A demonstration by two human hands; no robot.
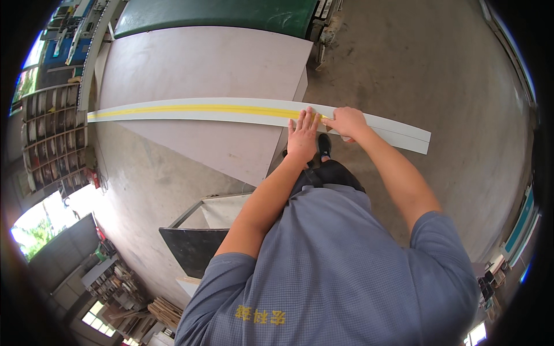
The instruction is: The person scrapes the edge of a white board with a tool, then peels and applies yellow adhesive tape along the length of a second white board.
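A long narrow white strip, like a board or panel, runs from left to right in front of me. Along its left and middle part lies a yellow band that looks like tape, stopping at my hands. My left hand rests flat on the strip, fingers apart over the end of the yellow band. Just to its right, my right hand is closed over the strip, its thumb pointing left at the band's end. What its curled fingers hold is hidden.
Under the strip's left part is a large pale sheet, with a green surface beyond it. A dark-sided bin stands near my left elbow. Shelving lines the far left. Bare concrete floor shows to the right.
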